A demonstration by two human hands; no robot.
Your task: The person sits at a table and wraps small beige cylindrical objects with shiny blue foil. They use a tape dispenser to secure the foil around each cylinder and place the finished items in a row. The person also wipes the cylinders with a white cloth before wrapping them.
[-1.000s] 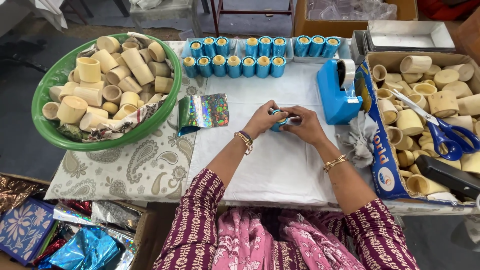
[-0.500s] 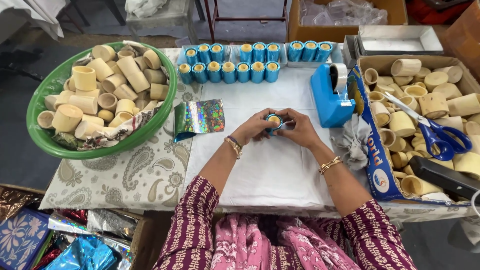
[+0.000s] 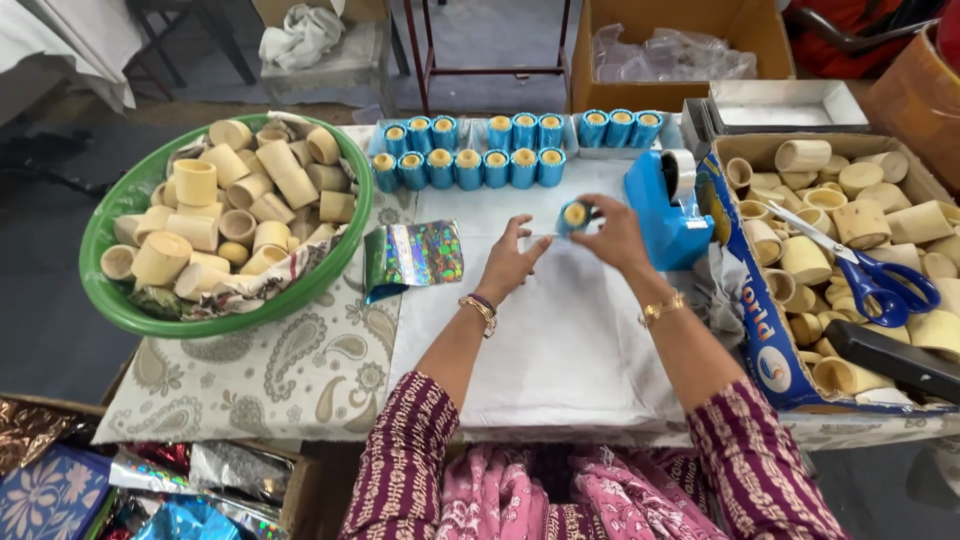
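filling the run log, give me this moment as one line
right hand: holds blue-wrapped cup | left hand: open, beside it | near: tape dispenser, row of blue cups

Bright, even light; soft shadows, sharp focus.

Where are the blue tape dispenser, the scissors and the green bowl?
Tape dispenser (image 3: 668, 215), head view, on its blue body.
Scissors (image 3: 880, 285), head view, on the blue handles.
Green bowl (image 3: 115, 310), head view, on its front rim.
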